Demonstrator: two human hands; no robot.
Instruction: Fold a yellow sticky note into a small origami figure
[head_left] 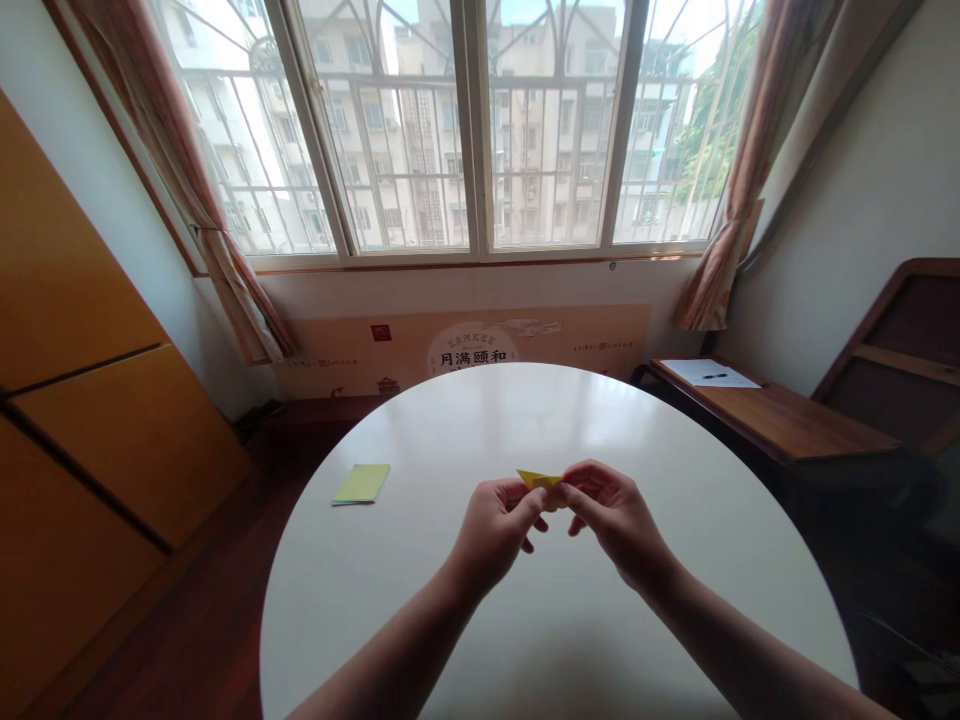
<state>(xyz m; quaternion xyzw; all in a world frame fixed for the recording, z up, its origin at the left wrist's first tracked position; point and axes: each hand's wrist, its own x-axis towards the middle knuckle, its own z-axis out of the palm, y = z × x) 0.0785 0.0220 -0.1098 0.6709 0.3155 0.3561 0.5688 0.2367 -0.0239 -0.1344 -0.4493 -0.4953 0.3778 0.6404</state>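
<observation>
A small folded piece of yellow paper (541, 480) is held up over the round white table (480, 620). One pointed corner of it sticks out to the upper left. My left hand (495, 525) pinches its left part between thumb and fingers. From the other side my right hand (611, 515) grips it, thumb in front and fingers behind. Both thumb tips are close together on the paper, and my fingers hide some of its folds. To the left on the table lies a pad of yellow-green sticky notes (362, 484), apart from both hands.
A wooden bench-like surface (795, 420) at the right bears a white sheet of paper (705, 373) with a dark pen (716, 376) on it. Orange-brown cabinets (127, 440) stand at the left. Beyond the table is a printed panel (337, 350) below a barred window (480, 130).
</observation>
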